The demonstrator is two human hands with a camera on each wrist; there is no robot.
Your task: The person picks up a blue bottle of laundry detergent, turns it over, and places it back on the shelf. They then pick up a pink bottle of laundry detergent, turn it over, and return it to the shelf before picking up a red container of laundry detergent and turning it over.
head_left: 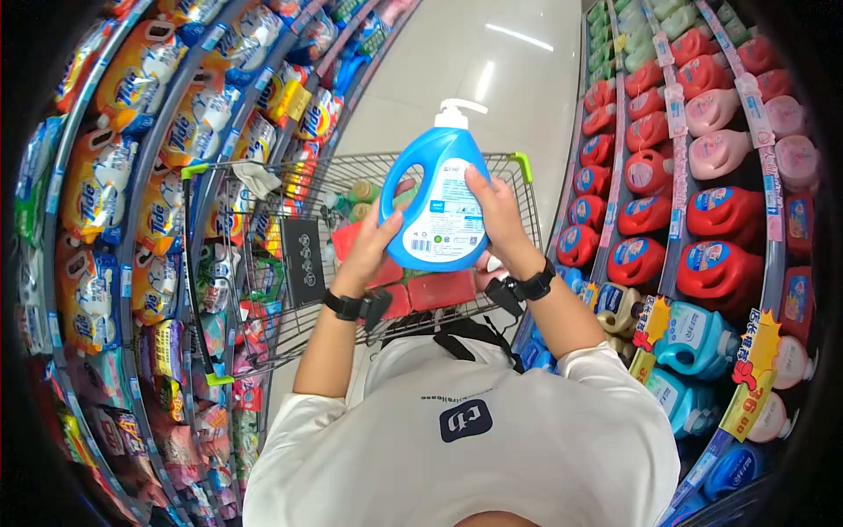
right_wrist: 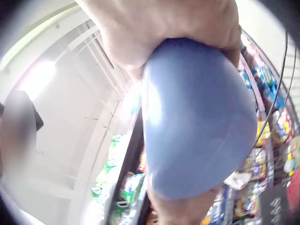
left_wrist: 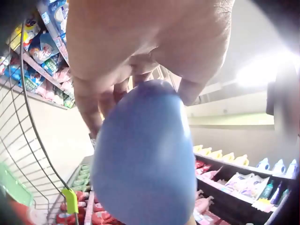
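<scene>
Centre of the head view, above a wire shopping cart (head_left: 263, 263), a blue plastic detergent bottle with a white pump top (head_left: 439, 198) is held upright in both hands, its white back label facing the camera. Left hand (head_left: 373, 241) grips the bottle's lower left side, fingers curled round it; right hand (head_left: 496, 215) clasps the right edge, thumb on the label. Wrist views show only palm and blue bottle body (left_wrist: 145, 159) up close. Red packs (head_left: 430, 290) lie in the cart below. Shelves of orange detergent bags (head_left: 132, 79) fill the left of the frame, red jugs (head_left: 702, 255) the right. Judgement: reading the label well wants the bottle kept steady, thumb clear of the print.
</scene>
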